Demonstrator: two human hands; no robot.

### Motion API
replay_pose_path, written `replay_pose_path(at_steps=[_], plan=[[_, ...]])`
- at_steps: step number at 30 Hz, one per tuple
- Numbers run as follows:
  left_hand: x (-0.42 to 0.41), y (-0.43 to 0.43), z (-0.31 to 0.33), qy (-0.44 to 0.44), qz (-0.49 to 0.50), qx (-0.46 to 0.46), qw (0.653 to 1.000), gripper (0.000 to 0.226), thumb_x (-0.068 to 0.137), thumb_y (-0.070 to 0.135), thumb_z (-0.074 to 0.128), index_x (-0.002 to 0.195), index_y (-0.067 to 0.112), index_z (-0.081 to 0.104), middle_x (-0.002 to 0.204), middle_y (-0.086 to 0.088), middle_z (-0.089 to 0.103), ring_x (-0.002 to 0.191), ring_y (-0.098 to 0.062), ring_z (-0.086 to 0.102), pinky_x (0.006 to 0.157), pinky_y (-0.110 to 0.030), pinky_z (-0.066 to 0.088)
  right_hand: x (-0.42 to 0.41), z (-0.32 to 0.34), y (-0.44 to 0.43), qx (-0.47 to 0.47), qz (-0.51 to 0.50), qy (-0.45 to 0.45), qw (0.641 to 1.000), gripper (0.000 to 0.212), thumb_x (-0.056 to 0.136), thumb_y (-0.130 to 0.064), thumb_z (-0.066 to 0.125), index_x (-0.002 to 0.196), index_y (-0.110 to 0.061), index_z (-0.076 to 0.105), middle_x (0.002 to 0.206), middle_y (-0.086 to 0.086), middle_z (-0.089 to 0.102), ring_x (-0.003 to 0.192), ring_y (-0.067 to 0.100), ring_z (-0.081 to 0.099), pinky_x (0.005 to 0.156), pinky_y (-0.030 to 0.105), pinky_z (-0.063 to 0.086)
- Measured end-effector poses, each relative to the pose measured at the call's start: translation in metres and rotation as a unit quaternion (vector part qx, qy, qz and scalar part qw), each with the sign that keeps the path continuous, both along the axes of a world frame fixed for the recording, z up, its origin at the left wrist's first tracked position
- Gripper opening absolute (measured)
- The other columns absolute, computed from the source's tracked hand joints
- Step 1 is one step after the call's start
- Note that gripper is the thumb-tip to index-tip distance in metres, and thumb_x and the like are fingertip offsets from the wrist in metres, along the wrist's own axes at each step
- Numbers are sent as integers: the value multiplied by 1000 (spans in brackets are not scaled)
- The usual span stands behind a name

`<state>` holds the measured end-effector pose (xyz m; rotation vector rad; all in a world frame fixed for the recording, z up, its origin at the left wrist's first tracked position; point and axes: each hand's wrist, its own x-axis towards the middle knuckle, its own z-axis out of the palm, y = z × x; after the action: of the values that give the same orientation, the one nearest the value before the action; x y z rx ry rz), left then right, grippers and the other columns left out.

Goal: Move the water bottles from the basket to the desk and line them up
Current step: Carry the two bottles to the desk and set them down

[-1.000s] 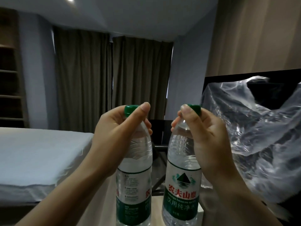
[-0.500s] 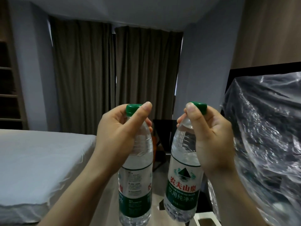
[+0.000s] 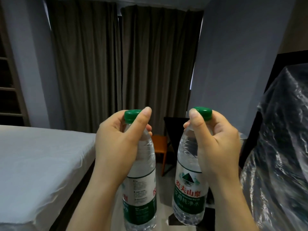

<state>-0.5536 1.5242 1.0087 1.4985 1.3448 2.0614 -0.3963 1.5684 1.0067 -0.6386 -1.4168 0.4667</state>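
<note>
Base of left bottle (image 3: pixel 141 189) cut off by bottom frame edge; both necks hidden under fingers; left hand (image 3: pixel 115 147) grips its neck, thumb against the green cap; right hand (image 3: pixel 216 144) likewise on right bottle (image 3: pixel 188 185); both upright in the air, lower centre; bed (image 3: pixel 33 164) left, curtains (image 3: pixel 125 64) beyond.

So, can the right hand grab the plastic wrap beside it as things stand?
Probably not yet: the right hand is full, gripping a water bottle by the neck. Nothing blocks the way to the plastic wrap, though.
</note>
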Motion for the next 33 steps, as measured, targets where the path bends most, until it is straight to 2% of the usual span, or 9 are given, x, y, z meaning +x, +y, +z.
replay_pose_path(at_steps=[6, 13, 20, 23, 27, 33], plan=[[-46, 90, -18, 12, 5, -12, 1000, 39, 79, 57, 60, 67, 20, 68, 67, 2, 71, 66, -6, 66, 65, -24, 47, -45, -22, 84, -18, -44, -13, 999, 24, 90, -40, 57, 78, -21, 66, 74, -16, 67, 72, -7, 62, 59, -1, 40], [-124, 203, -11, 16, -28, -20, 999, 36, 83, 52, 62, 68, 19, 68, 68, 0, 71, 68, -13, 69, 68, -35, 56, -119, -17, 184, -40, -75, 2, 996, 26, 88, -45, 57, 79, -23, 67, 75, -8, 69, 70, 1, 64, 59, 5, 43], [-169, 303, -26, 23, -42, -26, 999, 36, 80, 54, 61, 65, 21, 66, 67, 5, 70, 64, -4, 66, 58, -12, 49, -164, -30, 273, -57, -113, 11, 992, 31, 87, -51, 55, 77, -23, 66, 75, -5, 69, 69, 4, 66, 58, 6, 44], [-179, 348, -36, 15, -55, -44, 997, 37, 80, 55, 61, 65, 22, 66, 66, 5, 69, 65, -5, 66, 59, -12, 49, -173, -37, 315, -72, -121, 14, 990, 30, 86, -52, 56, 78, -24, 65, 75, -7, 70, 69, 2, 66, 56, 5, 44], [-182, 412, -44, 12, -58, -50, 997, 37, 80, 55, 62, 66, 20, 66, 64, 5, 70, 64, -6, 67, 61, -22, 54, -179, -47, 374, -83, -120, 17, 989, 28, 87, -51, 56, 81, -24, 66, 76, -9, 70, 69, 0, 66, 55, 4, 45], [-172, 515, -29, 15, -82, -23, 996, 40, 76, 55, 60, 63, 17, 67, 61, 4, 69, 58, -6, 65, 53, -13, 49, -175, -43, 478, -77, -121, 34, 989, 25, 88, -46, 58, 81, -23, 66, 75, -9, 70, 67, -1, 66, 54, 4, 45]])
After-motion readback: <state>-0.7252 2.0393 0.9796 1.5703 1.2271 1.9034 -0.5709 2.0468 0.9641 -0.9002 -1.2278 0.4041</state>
